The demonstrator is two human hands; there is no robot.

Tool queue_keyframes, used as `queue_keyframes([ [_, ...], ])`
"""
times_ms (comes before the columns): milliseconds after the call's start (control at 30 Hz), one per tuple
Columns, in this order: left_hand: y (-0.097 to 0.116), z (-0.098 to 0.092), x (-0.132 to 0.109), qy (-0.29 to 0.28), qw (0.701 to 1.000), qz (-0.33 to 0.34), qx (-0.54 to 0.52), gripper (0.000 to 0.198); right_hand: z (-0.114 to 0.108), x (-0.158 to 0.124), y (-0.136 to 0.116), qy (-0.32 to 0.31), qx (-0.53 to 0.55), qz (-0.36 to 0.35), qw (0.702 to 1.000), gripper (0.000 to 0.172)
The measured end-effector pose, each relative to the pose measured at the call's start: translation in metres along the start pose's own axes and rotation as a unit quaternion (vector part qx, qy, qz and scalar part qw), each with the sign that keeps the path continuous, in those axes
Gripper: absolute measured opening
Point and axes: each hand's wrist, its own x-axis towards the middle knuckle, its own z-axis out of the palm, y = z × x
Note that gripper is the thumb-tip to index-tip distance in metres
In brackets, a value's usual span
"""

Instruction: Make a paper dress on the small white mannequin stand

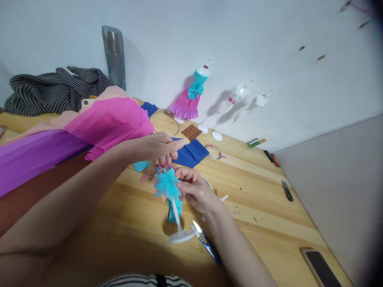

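Observation:
My right hand (194, 187) is closed on a small white stand figure (176, 223) dressed in light blue crepe paper, a fan-shaped skirt (166, 184) spread at its top. The white round base of the figure rests on the wooden table (269, 191). My left hand (158, 146) reaches in from the left just above the skirt, fingers curled and pinching at its upper edge; what it holds is too small to make out. Blue-handled thread snips (206, 241) lie on the table right beside my right wrist.
Pink and purple crepe paper sheets (89, 127) lie at the left, a dark blue piece (193, 153) behind my hands. A finished pink-and-blue dressed figure (191, 95), bare white stands (239, 99), a steel flask (115, 56) and striped cloth (56, 89) line the wall. A phone (321, 267) lies front right.

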Motion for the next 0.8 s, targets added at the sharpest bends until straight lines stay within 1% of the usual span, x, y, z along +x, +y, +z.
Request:
queue_keyframes([
  [33,-0.002,-0.001,0.000,-0.019,1.000,-0.008,-0.005,0.049,0.000,0.001,-0.001,0.002,0.016,0.002,1.000,0.033],
  [100,-0.007,-0.002,0.000,-0.078,0.997,0.002,-0.011,0.050,-0.001,0.003,-0.002,0.000,0.042,0.005,0.999,0.032],
  [133,-0.010,-0.003,0.000,-0.110,0.994,0.013,-0.016,0.046,-0.003,0.004,-0.002,0.000,0.052,0.006,0.999,0.031],
  [200,-0.017,-0.003,0.001,-0.167,0.984,0.031,-0.047,0.032,-0.006,0.006,-0.001,0.009,0.070,0.004,0.998,0.028],
  [267,-0.024,-0.002,0.003,-0.195,0.977,0.042,-0.081,0.027,-0.009,0.008,0.001,0.027,0.075,0.001,0.997,0.027],
  [367,-0.030,0.001,0.009,-0.210,0.974,0.047,-0.071,0.012,-0.010,0.008,0.001,0.048,0.064,-0.003,0.997,0.029],
  [433,-0.032,0.005,0.011,-0.205,0.976,0.049,-0.054,0.008,-0.009,0.007,0.000,0.057,0.055,-0.016,0.997,0.031],
  [533,-0.032,0.008,0.013,-0.177,0.982,0.053,-0.033,0.007,-0.007,0.006,-0.001,0.067,0.003,-0.052,0.996,0.035],
  [667,-0.030,0.011,0.013,-0.152,0.988,0.039,-0.009,0.007,-0.008,0.009,0.005,0.102,-0.088,-0.091,0.987,0.029],
  [800,-0.030,0.016,0.013,-0.145,0.989,0.035,-0.020,0.016,-0.012,0.012,0.011,0.138,-0.124,-0.140,0.973,0.024],
])
